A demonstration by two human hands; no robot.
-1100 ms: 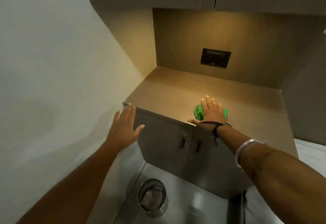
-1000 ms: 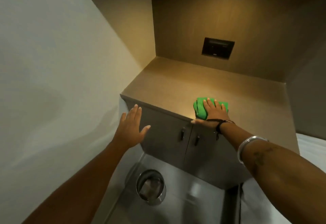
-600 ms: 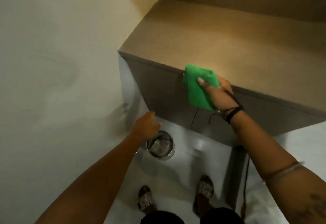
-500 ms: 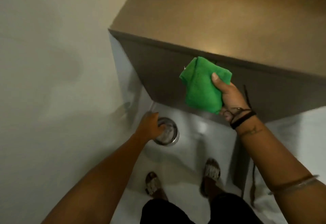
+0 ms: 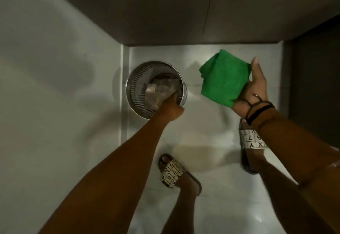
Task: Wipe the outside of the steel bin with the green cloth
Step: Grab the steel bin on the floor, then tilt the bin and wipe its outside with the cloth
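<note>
The steel bin (image 5: 139, 86) is a round perforated basket on the white floor, in the corner where the wall meets the cabinet; crumpled paper lies inside it. My left hand (image 5: 170, 108) grips its near right rim, with the fingers reaching inside. My right hand (image 5: 254, 90) is raised to the right of the bin and holds the folded green cloth (image 5: 223, 78), which is clear of the bin.
A white wall (image 5: 55, 86) runs along the left, close to the bin. The dark cabinet front (image 5: 165, 12) stands just behind it. My feet in patterned sandals (image 5: 172, 174) stand on the glossy floor below. A dark gap (image 5: 316, 68) lies at the right.
The view tipped down from the counter to the floor. My right hand lifted the green cloth off the counter and lowered it. My left hand dropped to the bin and gripped its rim.
</note>
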